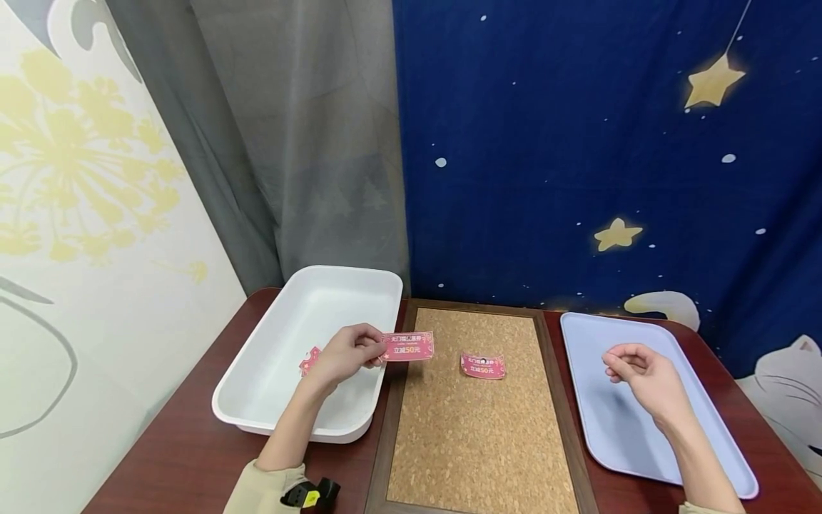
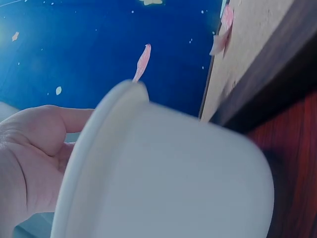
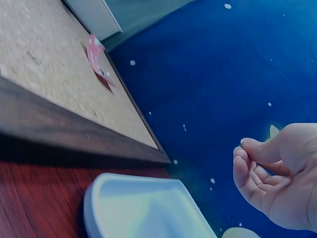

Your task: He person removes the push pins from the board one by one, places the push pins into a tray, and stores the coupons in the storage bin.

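Observation:
My left hand [image 1: 349, 351] pinches a pink coupon [image 1: 411, 346] by its left end, above the white tub's right rim and the cork board's left edge. The left wrist view shows this coupon [image 2: 142, 63] edge-on beyond the rim. A second pink coupon [image 1: 483, 366] lies on the cork board [image 1: 478, 442], its ends curling up, with a small dark pin head at its upper middle. Over the blue tray, my right hand [image 1: 648, 378] holds thumb and index tips together; a tiny pin-like thing [image 3: 241, 145], hard to make out, shows between them.
The white tub [image 1: 250, 385] stands left of the board, with more pink paper [image 1: 310, 360] inside, partly behind my left hand. The pale blue tray [image 1: 616, 446] lies to the right on the dark red table [image 1: 173, 457]. A starry blue curtain [image 1: 514, 178] hangs behind.

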`<act>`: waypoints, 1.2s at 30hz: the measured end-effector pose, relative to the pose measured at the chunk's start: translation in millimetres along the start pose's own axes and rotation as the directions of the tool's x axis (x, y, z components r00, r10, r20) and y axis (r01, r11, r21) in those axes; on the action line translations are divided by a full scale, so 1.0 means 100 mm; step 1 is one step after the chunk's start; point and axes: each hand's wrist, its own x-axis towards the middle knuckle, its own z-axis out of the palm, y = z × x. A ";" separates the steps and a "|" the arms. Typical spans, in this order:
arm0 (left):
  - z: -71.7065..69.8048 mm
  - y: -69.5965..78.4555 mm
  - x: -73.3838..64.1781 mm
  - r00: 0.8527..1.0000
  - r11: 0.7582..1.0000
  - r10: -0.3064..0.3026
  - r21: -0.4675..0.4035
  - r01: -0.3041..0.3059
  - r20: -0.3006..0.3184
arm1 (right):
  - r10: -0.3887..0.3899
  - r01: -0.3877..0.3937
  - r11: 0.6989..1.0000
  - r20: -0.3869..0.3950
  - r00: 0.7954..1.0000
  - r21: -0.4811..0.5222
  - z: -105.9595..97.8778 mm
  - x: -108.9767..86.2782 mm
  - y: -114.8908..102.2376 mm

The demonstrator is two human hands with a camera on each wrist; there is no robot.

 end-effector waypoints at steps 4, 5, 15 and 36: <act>-0.09 -0.05 -0.02 0.999 1.000 -0.025 0.013 0.026 -0.027 | 0.016 -0.016 1.000 -0.010 1.000 -0.016 -0.09 -0.02 0.07; -0.11 -0.06 -0.03 0.999 0.999 -0.033 0.016 0.033 -0.030 | 0.027 -0.027 0.999 -0.014 1.000 -0.026 -0.11 -0.02 0.09; -0.33 -0.19 -0.08 0.997 0.998 -0.033 0.049 0.036 -0.070 | 0.163 -0.165 0.972 -0.027 0.986 -0.168 -0.33 -0.10 0.29; -0.69 -0.46 -0.10 0.987 0.987 -0.082 0.125 0.100 -0.142 | 0.361 -0.339 0.903 0.038 0.932 -0.265 -0.44 -0.08 0.56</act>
